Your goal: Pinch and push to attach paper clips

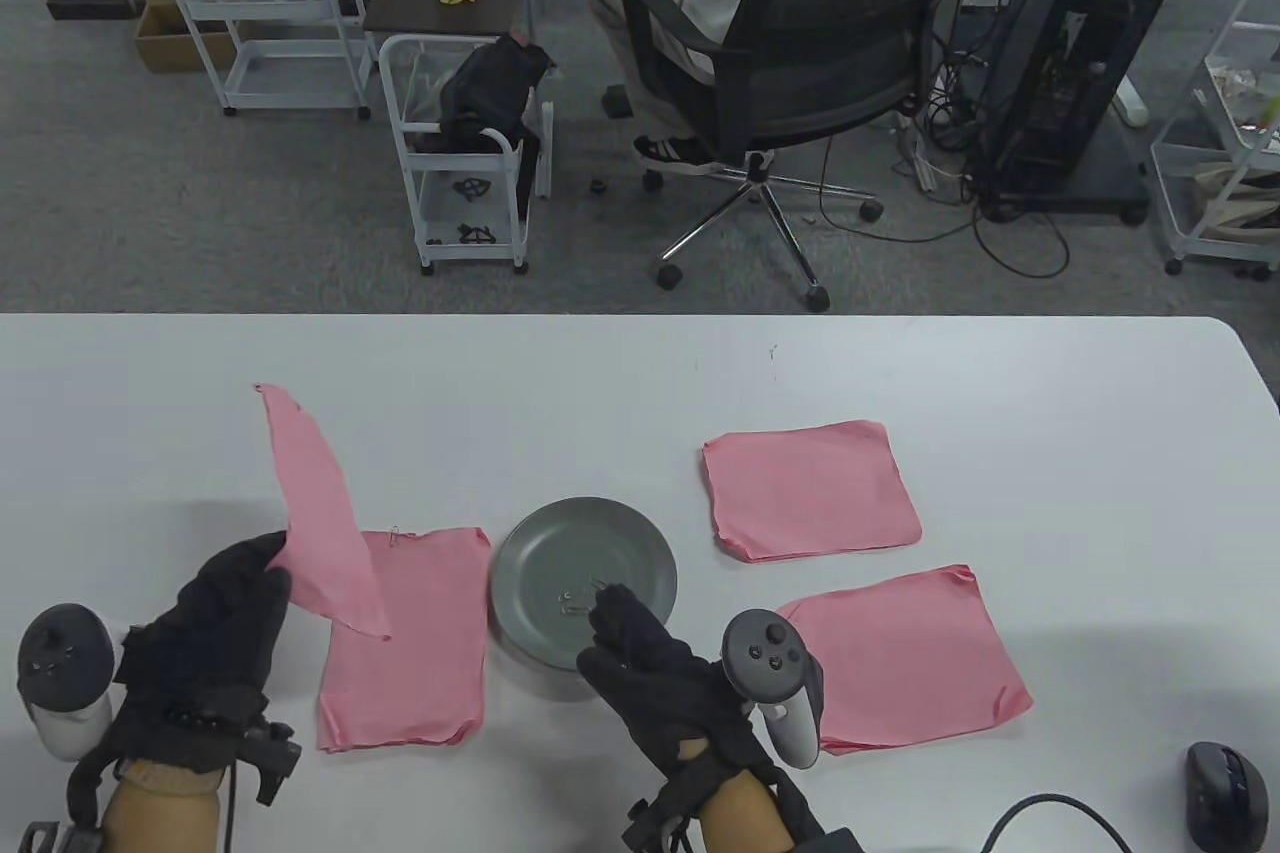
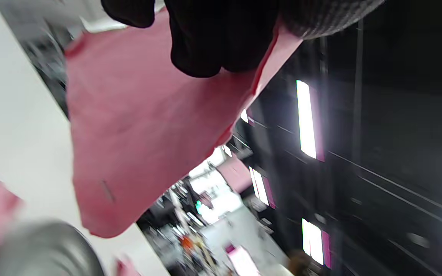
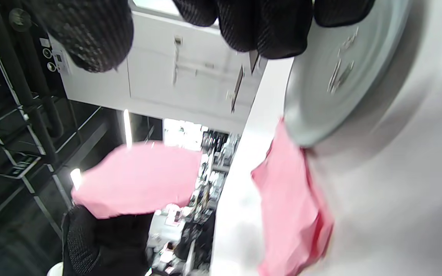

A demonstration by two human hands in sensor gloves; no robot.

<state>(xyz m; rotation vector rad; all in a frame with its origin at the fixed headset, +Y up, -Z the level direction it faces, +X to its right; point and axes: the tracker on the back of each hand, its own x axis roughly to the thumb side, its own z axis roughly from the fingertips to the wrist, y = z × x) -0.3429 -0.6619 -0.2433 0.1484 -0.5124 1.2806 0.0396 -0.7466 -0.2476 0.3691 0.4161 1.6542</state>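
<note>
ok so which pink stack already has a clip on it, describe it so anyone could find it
On the white table, find the grey plate near the front edge. The clipped stack lies flat just left of it, below the sheet the left hand holds up. Only it shows a clip, on its far edge; the two stacks right of the plate show none.

We note black knit gloves on both hands: left hand [image 1: 215, 618], right hand [image 1: 650, 658]. The thin paper sheet [image 1: 320, 513] pinched in the left-hand fingers is plain pink, no print. The flat paper stack [image 1: 405, 653] just right of that hand is the same pink. The round metal plate [image 1: 585, 573] under the right fingertips is dull grey; the wire paper clips [image 1: 575, 601] in it are silver. Two more pink paper stacks [image 1: 810, 490] lie beyond and right of the right hand. The table [image 1: 1050, 413] is plain white.
</note>
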